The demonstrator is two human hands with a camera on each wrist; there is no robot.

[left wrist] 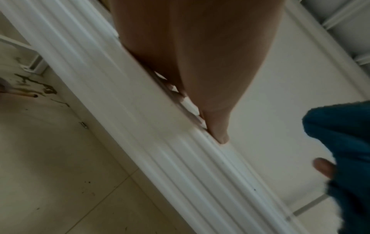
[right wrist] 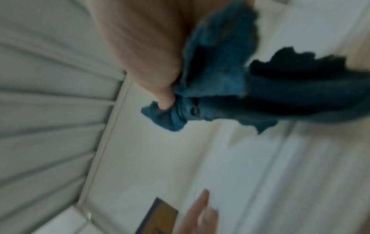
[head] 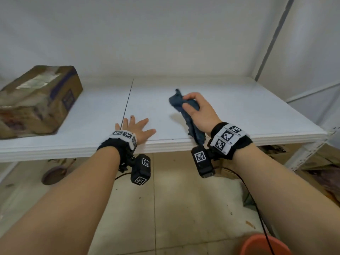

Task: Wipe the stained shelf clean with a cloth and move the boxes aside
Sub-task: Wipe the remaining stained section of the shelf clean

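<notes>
**Fingers bunch the cloth, palm flat on smooth shelf**

My right hand (head: 199,115) curls round the crumpled blue terry cloth (head: 185,109) above the glossy white shelf (head: 239,107). My left hand (head: 137,128) lies splayed at its ribbed front edge. A battered cardboard box (head: 36,100) sits far left.

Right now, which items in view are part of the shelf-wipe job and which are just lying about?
Job:
- blue cloth, held in the right hand
- white shelf
- cardboard box at the shelf's left end
- left hand, flat near the front edge

Lying about:
- orange tub on the floor
- round pan-like thing under the shelf
</notes>
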